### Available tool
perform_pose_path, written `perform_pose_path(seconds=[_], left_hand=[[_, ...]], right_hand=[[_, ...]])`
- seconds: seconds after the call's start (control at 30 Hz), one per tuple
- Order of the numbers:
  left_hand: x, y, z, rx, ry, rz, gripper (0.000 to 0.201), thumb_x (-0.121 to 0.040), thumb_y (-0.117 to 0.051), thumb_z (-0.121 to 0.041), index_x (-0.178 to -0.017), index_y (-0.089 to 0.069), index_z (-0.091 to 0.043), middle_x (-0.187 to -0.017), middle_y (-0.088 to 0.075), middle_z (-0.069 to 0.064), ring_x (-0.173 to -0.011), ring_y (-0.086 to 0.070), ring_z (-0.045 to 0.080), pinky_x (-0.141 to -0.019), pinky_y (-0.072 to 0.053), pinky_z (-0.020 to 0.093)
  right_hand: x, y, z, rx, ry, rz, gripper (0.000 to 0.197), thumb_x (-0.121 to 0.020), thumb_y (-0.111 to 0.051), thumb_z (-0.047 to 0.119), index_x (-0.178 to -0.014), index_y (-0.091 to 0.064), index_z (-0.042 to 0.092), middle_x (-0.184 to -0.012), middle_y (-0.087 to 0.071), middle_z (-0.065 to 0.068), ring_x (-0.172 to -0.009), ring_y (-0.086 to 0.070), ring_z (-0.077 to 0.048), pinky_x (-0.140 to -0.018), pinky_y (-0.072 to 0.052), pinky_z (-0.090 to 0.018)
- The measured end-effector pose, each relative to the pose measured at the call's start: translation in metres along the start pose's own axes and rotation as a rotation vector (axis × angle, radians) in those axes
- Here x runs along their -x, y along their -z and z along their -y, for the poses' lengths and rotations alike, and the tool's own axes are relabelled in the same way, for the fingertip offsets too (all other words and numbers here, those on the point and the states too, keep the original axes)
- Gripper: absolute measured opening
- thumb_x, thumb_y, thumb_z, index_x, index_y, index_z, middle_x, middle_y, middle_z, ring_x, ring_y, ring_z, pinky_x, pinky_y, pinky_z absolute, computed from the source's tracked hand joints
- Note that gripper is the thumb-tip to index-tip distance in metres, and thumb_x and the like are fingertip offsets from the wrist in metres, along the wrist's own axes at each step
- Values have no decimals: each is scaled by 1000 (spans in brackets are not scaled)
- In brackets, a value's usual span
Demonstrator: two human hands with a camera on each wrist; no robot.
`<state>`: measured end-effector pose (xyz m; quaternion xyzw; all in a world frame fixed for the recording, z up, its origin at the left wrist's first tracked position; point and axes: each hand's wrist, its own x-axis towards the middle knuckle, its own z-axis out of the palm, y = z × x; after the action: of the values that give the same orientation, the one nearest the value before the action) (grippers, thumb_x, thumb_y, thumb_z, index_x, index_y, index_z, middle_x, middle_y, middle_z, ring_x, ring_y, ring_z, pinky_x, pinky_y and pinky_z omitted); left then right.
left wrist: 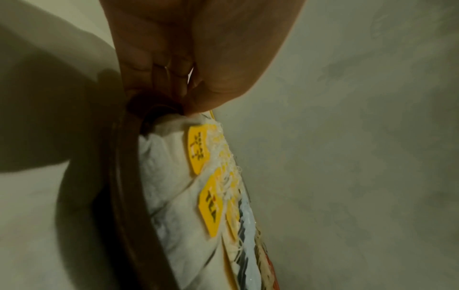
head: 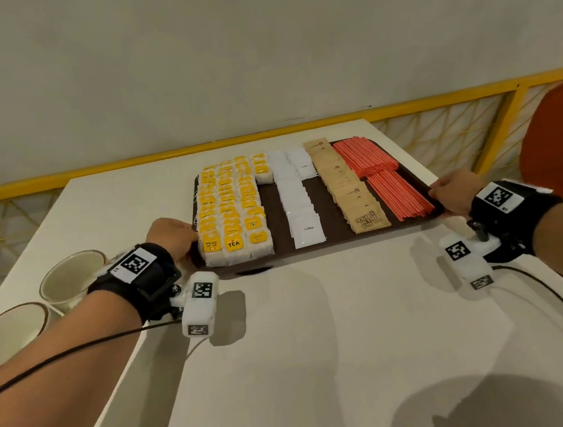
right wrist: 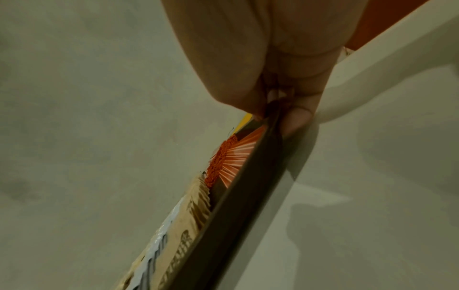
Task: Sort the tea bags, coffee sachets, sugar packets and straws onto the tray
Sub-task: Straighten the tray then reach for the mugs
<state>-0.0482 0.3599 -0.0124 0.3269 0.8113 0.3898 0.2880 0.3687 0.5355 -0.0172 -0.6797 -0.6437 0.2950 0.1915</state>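
Note:
A dark brown tray point(head: 275, 219) lies on the white table point(head: 319, 330). On it, from left to right, are rows of tea bags point(head: 230, 214) with yellow tags, white coffee sachets point(head: 297, 198), brown sugar packets point(head: 346, 186) and red straws point(head: 383, 176). My left hand point(head: 170, 232) grips the tray's left rim point(left wrist: 119, 176), thumb beside the tea bags point(left wrist: 174, 176). My right hand point(head: 453, 193) grips the right rim point(right wrist: 248, 186) beside the straws point(right wrist: 231, 155), thumb above and fingers below.
Two cream bowls point(head: 70, 280) with brown rims stand at the table's left edge. A yellow rail point(head: 164, 157) with lattice runs behind the table. An orange chair point(head: 555, 138) stands at the right. Cables trail from both wrists across the table's near part.

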Motion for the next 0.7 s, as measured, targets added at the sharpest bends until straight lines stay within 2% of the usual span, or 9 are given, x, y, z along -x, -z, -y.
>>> perform_pose_path(seconds=[0.03,0.13,0.23,0.33,0.4,0.57,0.7], left_hand=[[-11,-1,-2,-21,3,10,23,-85,-60,0,-68,-57,-16,-90,-60,16,-87,-58,29,-93,-50,52],[-37,-2,-13,-10,53,30,20,-85,-59,0,-74,-57,-16,-91,-59,16,-86,-58,27,-91,-52,48],[-57,-4,-26,24,107,51,17,-86,-58,1,-79,-59,-14,-91,-60,16,-84,-58,27,-87,-53,43],[-71,-5,-41,38,148,58,15,-87,-58,2,-83,-58,-12,-87,-58,15,-82,-56,27,-85,-51,42],[-81,-4,-48,59,173,61,14,-88,-57,3,-85,-58,-11,-85,-57,15,-79,-56,27,-84,-51,41],[-109,0,-47,76,212,52,20,-85,-60,1,-75,-59,-16,-91,-62,16,-86,-60,28,-90,-53,47],[-118,2,-49,115,220,71,21,-86,-59,2,-75,-59,-17,-92,-61,16,-86,-60,29,-90,-53,47]], right_hand=[[-8,-2,2,11,-3,-4,27,-93,-51,3,-115,-59,-9,-115,-62,-27,-68,-53,-23,-53,-49,-23],[-35,-9,12,46,-20,15,27,-93,-51,5,-115,-61,-7,-115,-63,-25,-81,-52,-26,-69,-49,-29],[-59,-16,28,84,-29,-18,27,-93,-51,6,-115,-62,-6,-116,-63,-22,-90,-57,-30,-73,-46,-30],[-75,-22,45,153,-50,-62,30,-96,-49,8,-120,-61,-6,-124,-60,-23,-111,-57,-36,-90,-43,-32],[-85,-24,53,187,-54,-41,32,-97,-49,11,-123,-60,-4,-127,-58,-23,-113,-57,-37,-96,-41,-34],[-111,-30,58,188,-22,-1,31,-94,-51,16,-117,-64,0,-119,-63,-22,-103,-60,-37,-88,-49,-38],[-124,-35,64,140,-36,-5,26,-94,-50,12,-108,-66,-2,-108,-66,-24,-91,-61,-37,-81,-51,-38]])
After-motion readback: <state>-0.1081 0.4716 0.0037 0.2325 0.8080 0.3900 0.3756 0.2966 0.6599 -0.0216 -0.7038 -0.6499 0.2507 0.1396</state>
